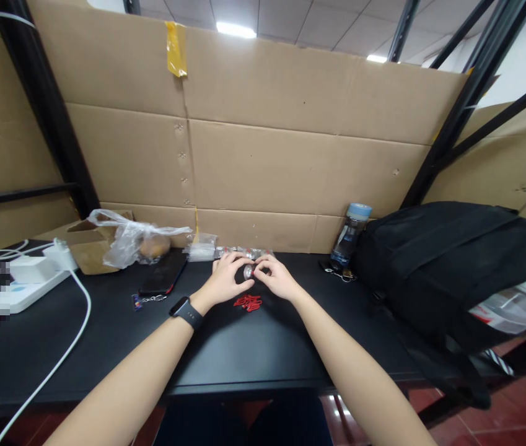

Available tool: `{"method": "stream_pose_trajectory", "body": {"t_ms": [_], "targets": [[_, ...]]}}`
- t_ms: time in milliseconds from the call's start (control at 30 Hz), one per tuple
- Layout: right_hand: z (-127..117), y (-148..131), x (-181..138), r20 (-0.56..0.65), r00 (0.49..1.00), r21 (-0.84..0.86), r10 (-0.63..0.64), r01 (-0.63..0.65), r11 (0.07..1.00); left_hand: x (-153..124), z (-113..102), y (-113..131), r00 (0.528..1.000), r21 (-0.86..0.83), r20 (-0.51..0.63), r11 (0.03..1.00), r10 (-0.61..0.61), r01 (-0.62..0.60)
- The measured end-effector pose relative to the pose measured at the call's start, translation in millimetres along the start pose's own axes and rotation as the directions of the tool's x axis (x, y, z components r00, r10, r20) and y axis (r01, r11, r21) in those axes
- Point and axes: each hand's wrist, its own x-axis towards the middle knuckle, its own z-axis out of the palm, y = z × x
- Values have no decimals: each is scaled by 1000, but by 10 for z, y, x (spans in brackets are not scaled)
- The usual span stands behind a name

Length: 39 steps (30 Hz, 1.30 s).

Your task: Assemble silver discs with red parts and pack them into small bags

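My left hand (226,280) curves its fingers and thumb around a small round silvery thing (248,271), clear or metallic. From the other side, my right hand (276,277) brings its thumb and index finger together at the edge of that round thing. A speck of red shows by the right fingertips, too small to name. Just in front of both hands, a little heap of red strips or loops (248,302) lies on the black table (253,353). Behind the fingers runs a row of shiny silver packs with red spots (266,253), partly covered by the hands.
To the left are clear plastic bags (202,248), a phone (163,275), an open cardboard box (90,251) and a white power strip (35,291) with a cable. A water bottle (350,235), keys (339,272) and a black backpack (448,266) stand right. Cardboard (263,167) walls the back.
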Motion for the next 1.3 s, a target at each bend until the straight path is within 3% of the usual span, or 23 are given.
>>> {"method": "stream_pose_trajectory", "body": {"t_ms": [500,733,867,1000,1300], "targets": [[-5,61,3,-3,997,-183,-76,75,980,-12,139,-125,993,64,104,996,-61,54],[-49,273,25,-8,995,-320,-95,87,943,1,-19,-308,980,141,118,980,-158,141],[-48,376,35,-21,999,-342,-42,32,939,-9,-137,-388,970,168,191,978,-152,121],[-18,420,35,-30,998,-386,-50,34,922,-20,-94,-351,961,136,259,988,-101,67],[-90,372,44,3,1000,-436,-24,23,900,-26,13,-314,965,140,248,989,-82,48]]}}
